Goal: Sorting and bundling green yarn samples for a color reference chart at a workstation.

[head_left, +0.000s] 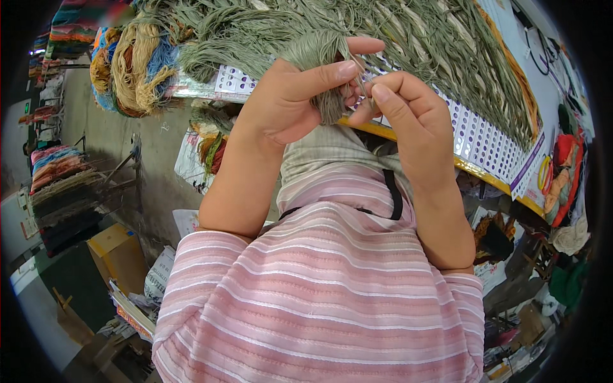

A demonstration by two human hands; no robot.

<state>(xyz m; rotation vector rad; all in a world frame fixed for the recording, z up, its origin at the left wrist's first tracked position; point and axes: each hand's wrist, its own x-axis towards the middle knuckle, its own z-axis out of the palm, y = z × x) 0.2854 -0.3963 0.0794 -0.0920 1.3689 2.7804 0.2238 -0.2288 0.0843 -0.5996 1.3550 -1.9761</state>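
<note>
A thick bundle of grey-green yarn (316,51) is draped over my left hand (294,96). The fingers of that hand curl round the strands from below, and its thumb lies across them toward the right. Close beside it, my right hand (408,112) pinches thin strands between thumb and forefinger at the bundle's right side. A fine strand runs between the two hands. Both hands are above the near edge of a table spread with more grey-green yarn (408,32). The lower fingers of my left hand are partly hidden by the yarn.
A white sheet with purple dots (476,137) covers the table's front, edged in yellow. Beige and blue yarn hanks (137,60) hang at the left end. Racks of coloured yarn (64,172) and a cardboard box (118,258) stand at left. Red and orange items (565,166) lie at right.
</note>
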